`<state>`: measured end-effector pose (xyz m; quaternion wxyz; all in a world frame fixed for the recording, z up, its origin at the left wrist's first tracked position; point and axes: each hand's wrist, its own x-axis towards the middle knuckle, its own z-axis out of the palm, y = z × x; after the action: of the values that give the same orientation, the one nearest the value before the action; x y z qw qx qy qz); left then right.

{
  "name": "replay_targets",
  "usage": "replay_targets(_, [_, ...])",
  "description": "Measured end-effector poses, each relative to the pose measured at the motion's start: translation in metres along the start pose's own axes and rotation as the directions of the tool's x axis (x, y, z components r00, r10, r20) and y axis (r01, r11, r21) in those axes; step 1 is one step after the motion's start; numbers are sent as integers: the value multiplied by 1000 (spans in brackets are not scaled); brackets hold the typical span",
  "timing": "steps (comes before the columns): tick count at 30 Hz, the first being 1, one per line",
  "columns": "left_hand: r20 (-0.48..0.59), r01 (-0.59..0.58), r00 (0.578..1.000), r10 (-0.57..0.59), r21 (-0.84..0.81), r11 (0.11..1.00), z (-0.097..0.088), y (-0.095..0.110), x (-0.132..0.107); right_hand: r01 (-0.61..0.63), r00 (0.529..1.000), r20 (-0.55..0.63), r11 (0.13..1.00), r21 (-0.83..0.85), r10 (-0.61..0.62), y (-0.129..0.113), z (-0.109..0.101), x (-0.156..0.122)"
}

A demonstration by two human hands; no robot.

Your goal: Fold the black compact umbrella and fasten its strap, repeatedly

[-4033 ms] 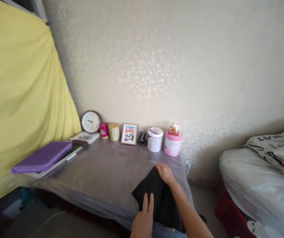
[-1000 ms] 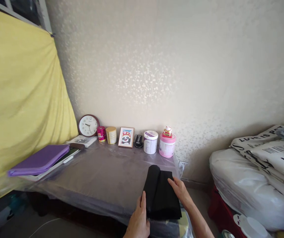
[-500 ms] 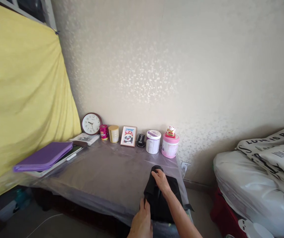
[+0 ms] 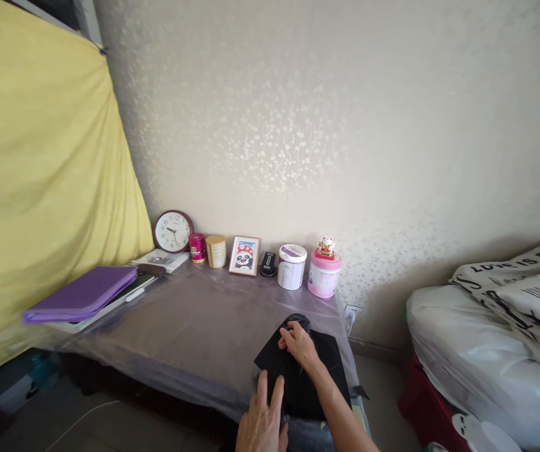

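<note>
A folded black cloth (image 4: 307, 376) lies at the near right corner of a table (image 4: 194, 333) covered with clear plastic sheet. My left hand (image 4: 261, 417) rests on the cloth's near left edge with its fingers stretched out flat. My right hand (image 4: 298, 345) reaches across the cloth, its fingers curled and pinching the fabric near the far left corner. The cloth's far end bulges up in a small roll just beyond my right fingers.
Along the wall stand a round clock (image 4: 173, 231), a small red tin (image 4: 197, 247), a gold tin (image 4: 216, 250), a framed panda picture (image 4: 245, 255), a white can (image 4: 292, 266) and a pink can (image 4: 324, 272). A purple folder (image 4: 81, 301) lies left. Bedding (image 4: 491, 351) is piled right.
The cloth went from a flat fold to a partly rolled bundle. My right hand moved from its right side to its far left corner; my left fingers spread flat on the near edge.
</note>
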<state>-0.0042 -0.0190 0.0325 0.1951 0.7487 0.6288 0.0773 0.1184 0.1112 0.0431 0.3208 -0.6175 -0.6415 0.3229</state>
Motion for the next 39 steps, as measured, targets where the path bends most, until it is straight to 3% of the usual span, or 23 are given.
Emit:
replay_targets(5, [52,-117,992,114,74,990,-1,11,7,57,998,2,997,-52,-57,-8,-2,-7])
replay_targets(8, [77,-116,991,108,114,987,6,13,14,90,996,14,995,-32,-90,-8,-3,-11])
replay_targets(10, [69,-111,992,103,118,987,12,11,17,173,985,-4,984,-42,-173,-6,-3,-19])
replay_targets(12, [51,-118,992,113,111,987,18,7,20,320,945,-38,943,-90,-324,-3,-3,-31])
replay_targets(15, [20,-108,994,107,115,987,27,4,23,532,837,-47,830,-169,-546,5,-3,-50])
replay_targets(17, [-3,-86,996,87,125,988,32,4,26,598,789,-27,777,-195,-614,11,-4,-55])
replay_targets(20, [-40,-49,998,55,131,990,38,5,29,627,763,10,736,-254,-647,19,-7,-48])
replay_targets(26, [-21,-5,1000,8,121,993,42,8,33,556,786,-35,731,-395,-617,40,-13,-3])
replay_targets(31, [-3,18,1000,-18,85,996,39,8,32,496,828,-35,761,-419,-559,51,-19,33])
replay_targets(36, [-6,38,999,-38,72,997,39,7,33,352,926,-15,874,-334,-378,47,-19,58])
replay_targets(39, [6,39,999,-40,78,996,36,7,34,252,954,-80,917,-309,-289,46,-19,64])
